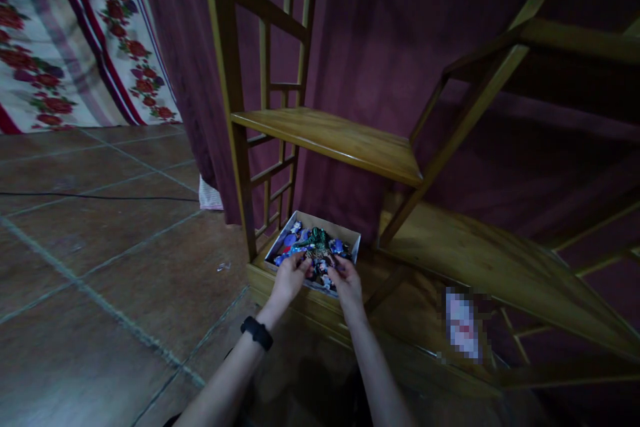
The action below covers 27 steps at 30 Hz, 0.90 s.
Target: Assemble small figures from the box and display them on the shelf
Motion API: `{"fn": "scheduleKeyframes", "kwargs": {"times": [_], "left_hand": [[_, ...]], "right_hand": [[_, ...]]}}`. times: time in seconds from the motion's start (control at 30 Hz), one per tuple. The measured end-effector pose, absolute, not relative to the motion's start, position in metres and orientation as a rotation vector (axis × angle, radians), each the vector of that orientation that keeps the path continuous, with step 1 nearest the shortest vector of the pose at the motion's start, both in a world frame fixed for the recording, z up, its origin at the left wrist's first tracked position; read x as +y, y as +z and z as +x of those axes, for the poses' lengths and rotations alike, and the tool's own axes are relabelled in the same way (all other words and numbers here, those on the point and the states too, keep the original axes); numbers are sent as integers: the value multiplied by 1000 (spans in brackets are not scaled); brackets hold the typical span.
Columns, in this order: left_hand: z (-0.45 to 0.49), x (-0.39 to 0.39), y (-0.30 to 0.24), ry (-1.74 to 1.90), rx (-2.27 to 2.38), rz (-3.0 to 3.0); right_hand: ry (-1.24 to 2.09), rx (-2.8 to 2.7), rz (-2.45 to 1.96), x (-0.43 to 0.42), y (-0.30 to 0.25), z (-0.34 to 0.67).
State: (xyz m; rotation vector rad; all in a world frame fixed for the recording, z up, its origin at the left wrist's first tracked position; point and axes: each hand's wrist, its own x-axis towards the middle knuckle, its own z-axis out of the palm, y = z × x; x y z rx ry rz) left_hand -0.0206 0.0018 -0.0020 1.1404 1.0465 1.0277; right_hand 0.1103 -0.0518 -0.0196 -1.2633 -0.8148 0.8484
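A shallow white box [353, 247] rests on the low wooden shelf. It is filled with small, shiny, colourful pieces [319, 238] in blue, purple, white, red and dark green; they look like little figures or trinkets, too small to name. Over the box's near left part is my left hand [291, 276], its fingers curled together among the pieces. My right hand [347, 280] comes over the near right rim, thumb and fingers bent in a pinch. What either hand's fingertips hold is hard to make out in the dim light.
A wooden shelf board [335, 137] juts out above the box, beside an upright post [227, 93] and slanted rails. A blurred pale item [461, 323] lies at lower right. A dark cable [100, 197] crosses the tiled floor. Purple curtain hangs behind.
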Motion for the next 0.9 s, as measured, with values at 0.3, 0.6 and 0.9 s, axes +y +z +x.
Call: {"fn": "scheduleKeyframes", "kwargs": {"times": [0.3, 0.6, 0.9], "left_hand": [[-23, -3, -6, 805, 1021, 869], [-21, -3, -4, 664, 1007, 599], [-21, -1, -9, 660, 1025, 646]], "right_hand": [[616, -987, -1391, -54, -23, 117], [653, -935, -1345, -57, -15, 117], [637, -969, -1351, -63, -3, 114]]}}
